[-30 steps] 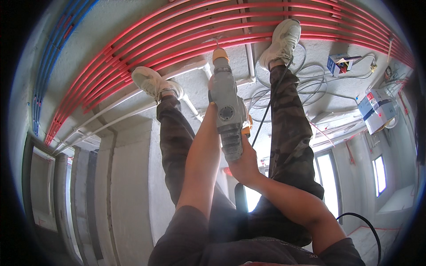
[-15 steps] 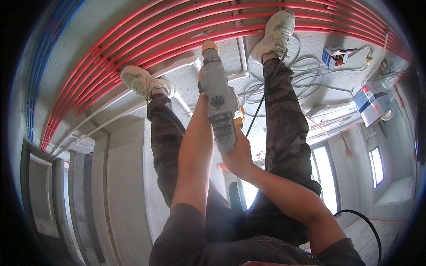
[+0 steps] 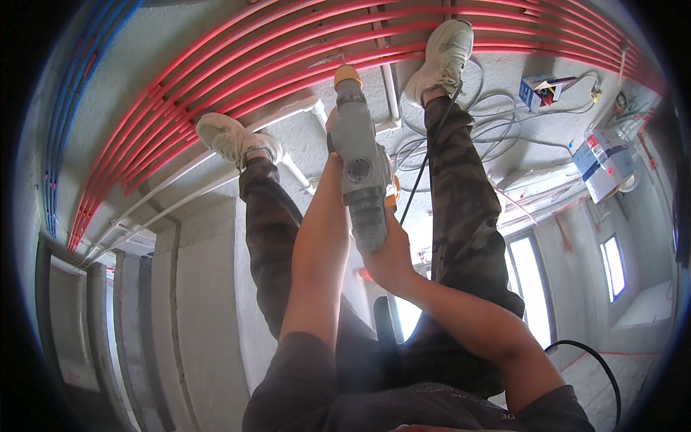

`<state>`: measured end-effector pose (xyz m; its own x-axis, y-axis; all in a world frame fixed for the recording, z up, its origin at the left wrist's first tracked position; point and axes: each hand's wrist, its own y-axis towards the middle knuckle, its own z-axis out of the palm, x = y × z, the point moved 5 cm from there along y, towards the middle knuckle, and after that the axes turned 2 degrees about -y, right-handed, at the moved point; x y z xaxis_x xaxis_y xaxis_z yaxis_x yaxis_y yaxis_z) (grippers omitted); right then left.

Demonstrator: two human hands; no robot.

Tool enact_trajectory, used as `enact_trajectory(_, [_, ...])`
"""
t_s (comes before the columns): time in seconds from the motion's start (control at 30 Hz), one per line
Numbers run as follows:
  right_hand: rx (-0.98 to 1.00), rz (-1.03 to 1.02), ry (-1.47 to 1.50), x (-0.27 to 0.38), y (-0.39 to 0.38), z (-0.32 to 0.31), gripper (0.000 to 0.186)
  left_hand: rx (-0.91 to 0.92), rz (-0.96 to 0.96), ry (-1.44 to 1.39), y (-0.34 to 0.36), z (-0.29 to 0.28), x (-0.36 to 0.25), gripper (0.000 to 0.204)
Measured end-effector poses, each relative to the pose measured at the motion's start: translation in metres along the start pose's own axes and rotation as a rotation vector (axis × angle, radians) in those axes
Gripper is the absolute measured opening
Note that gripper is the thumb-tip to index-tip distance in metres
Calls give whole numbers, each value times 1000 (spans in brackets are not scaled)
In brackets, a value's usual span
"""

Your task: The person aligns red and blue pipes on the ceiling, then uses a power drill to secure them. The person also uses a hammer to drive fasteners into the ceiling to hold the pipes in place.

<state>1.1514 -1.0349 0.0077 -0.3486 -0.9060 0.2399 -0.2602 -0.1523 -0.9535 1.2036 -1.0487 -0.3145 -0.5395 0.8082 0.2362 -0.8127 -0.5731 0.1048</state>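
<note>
Head view: left hand (image 3: 332,122) and right hand (image 3: 387,256) both clamp one drill (image 3: 357,140), two pale shoes (image 3: 442,63) either side.

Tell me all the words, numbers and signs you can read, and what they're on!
Dark T-shirt: pale lettering near the lower edge of the picture, partly cut short; I won't copy it out.
Gray rotary hammer: no marking clear enough to read.
Small open blue box: any print is too small to read.
Blue-and-white box: any print is too small to read.
</note>
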Motion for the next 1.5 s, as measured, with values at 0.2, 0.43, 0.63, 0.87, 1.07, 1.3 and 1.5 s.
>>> enact_trajectory(0.2, [25,26,-6,-3,-11,-1,38,143,31,-24,-12,20,0,38])
enact_trajectory(0.43, [85,-43,-51,0,-8,6,40,-470,24,-166,-93,-35,-15,44])
enact_trajectory(0.63, [16,-3,-45,-5,-2,5,40,-656,-3,-182,-80,-33,4,45])
enact_trajectory(0.87, [44,31,-33,-3,-5,4,40,-965,-14,-122,-116,-62,5,46])
enact_trajectory(1.07, [-11,4,-10,-6,1,5,40,-129,-35,-155,-30,-13,5,49])
enact_trajectory(1.3, [48,-10,-66,-6,-1,9,44,-927,-43,-425,-114,-55,5,51])
enact_trajectory(1.5, [-31,26,-85,-13,4,5,44,-274,-62,-260,-32,-16,12,54])
